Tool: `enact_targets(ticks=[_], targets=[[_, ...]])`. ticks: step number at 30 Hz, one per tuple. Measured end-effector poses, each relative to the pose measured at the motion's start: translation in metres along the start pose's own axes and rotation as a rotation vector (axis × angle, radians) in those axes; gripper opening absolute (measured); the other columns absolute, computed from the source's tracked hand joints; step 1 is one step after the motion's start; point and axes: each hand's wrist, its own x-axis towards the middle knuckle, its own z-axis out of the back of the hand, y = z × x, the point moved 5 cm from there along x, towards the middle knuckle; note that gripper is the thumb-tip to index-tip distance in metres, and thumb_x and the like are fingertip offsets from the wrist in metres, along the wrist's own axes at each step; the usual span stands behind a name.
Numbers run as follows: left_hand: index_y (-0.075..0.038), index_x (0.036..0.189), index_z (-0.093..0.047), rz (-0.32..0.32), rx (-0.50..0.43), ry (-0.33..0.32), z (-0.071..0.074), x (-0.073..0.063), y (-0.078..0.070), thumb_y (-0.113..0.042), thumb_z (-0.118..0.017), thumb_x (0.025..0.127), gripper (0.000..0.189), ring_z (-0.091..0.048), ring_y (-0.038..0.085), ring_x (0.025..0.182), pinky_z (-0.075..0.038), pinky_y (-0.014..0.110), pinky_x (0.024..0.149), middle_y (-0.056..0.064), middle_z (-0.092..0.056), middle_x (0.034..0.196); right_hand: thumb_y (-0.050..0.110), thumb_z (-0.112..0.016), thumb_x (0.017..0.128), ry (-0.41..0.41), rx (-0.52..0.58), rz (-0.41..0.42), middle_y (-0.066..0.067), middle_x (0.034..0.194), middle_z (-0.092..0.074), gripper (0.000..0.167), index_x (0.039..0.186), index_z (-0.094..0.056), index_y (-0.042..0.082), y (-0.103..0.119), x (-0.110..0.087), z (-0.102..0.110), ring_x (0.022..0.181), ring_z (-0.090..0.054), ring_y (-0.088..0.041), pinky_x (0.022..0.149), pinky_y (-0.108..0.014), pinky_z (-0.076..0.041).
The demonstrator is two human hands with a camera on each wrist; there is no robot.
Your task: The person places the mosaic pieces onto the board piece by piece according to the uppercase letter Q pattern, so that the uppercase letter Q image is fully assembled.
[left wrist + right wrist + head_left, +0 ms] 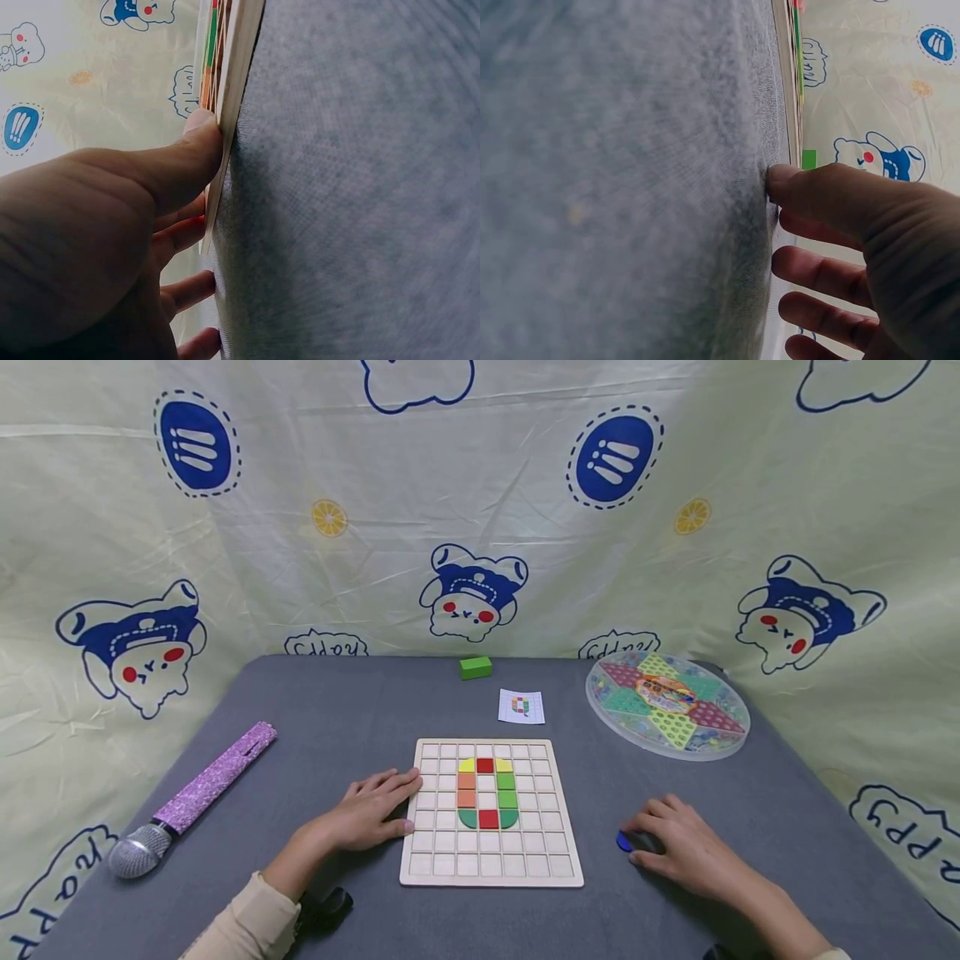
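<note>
A wooden grid board point(487, 868) lies flat on the table. Red, yellow, orange and green pieces form a ring on it, with a red piece point(488, 819) at the bottom. My left hand point(367, 814) rests at the board's left edge, its fingers extended; the thumb touches the board's rim point(234, 90) in the left wrist view. Right of the board, my right hand point(678, 843) is low at the table, with a small blue piece point(624, 842) pinched between thumb and forefinger. The right wrist view hides that piece.
Behind the board lie a printed pattern card point(521, 707) and a green block point(476, 668). A round, clear-rimmed game board point(675, 727) is at the back right. A glittery purple microphone point(213, 781) lies at the left. A patterned curtain point(480, 468) hangs behind the table.
</note>
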Motion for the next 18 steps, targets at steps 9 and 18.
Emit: enact_targets(ticks=[9, 18], targets=[[-0.013, 0.149, -0.030, -0.022, -0.004, -0.009, -0.0004, -0.0005, 0.0003, -0.035, -0.056, 0.094, 0.065, -0.022, 0.037, 0.143, -0.020, 0.062, 0.104, 0.006, -0.029, 0.155, 0.029, -0.077, 0.075, 0.006, 0.009, -0.001, 0.015, 0.088, -0.055, 0.020, 0.094, -0.070, 0.030, 0.0010, 0.0032, -0.0006, 0.084, -0.042, -0.007, 0.072, -0.031, -0.035], [-0.013, 0.149, -0.030, -0.022, -0.010, -0.004, -0.0005, -0.0010, 0.0007, -0.036, -0.055, 0.094, 0.064, -0.021, 0.037, 0.143, -0.019, 0.062, 0.104, 0.006, -0.029, 0.156, 0.031, -0.077, 0.076, 0.005, 0.008, 0.005, 0.017, 0.087, -0.054, 0.017, 0.092, -0.070, 0.032, 0.0028, 0.0064, -0.0019, 0.083, -0.041, -0.006, 0.071, -0.030, -0.034]])
